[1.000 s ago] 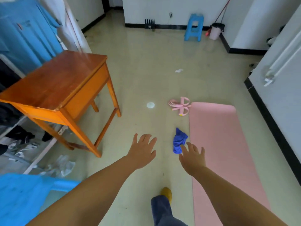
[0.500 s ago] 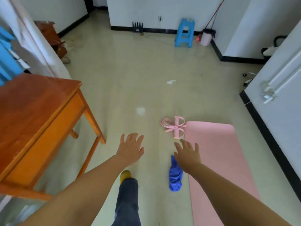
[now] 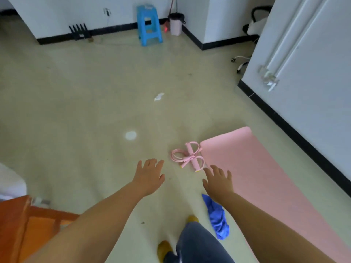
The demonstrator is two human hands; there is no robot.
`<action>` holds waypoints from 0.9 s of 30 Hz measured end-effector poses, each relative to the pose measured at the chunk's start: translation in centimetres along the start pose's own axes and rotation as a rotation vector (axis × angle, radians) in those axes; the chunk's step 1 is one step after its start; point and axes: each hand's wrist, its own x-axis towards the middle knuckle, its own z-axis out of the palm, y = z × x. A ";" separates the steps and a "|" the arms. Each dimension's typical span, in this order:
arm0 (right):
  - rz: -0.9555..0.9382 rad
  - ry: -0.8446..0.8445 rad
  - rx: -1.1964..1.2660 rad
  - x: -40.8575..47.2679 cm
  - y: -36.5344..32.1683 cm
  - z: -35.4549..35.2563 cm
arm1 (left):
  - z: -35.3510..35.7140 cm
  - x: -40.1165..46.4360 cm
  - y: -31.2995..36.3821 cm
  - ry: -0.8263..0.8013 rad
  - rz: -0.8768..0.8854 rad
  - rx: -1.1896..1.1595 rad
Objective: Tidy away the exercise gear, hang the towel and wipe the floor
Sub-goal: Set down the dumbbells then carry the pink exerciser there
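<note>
Pale tiled floor, pink mat unrolled along right wall. Pink resistance band touching mat's near-left corner; blue towel beside mat's left edge. Left hand, right hand spread, empty. Risk: foot snagging towel, slipping.

Head view, down over floor

One pink yoga mat, one pink resistance band and one blue towel (crumpled) lie on the floor. One blue plastic stool and one pink bin stand by the wall.
</note>
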 end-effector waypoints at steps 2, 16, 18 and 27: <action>0.059 -0.015 0.012 2.4 0.3 -0.2 | -0.3 2.9 -0.1 -0.039 0.081 0.038; 0.246 -0.121 0.129 23.0 3.2 -5.1 | -4.1 28.2 -2.8 -0.293 0.214 -0.047; 0.286 -0.184 0.173 25.0 3.6 -3.7 | -2.7 30.6 -2.9 -0.378 0.233 -0.087; 0.474 -0.341 0.362 34.6 4.4 6.6 | 7.7 42.4 -2.3 -0.644 0.351 0.004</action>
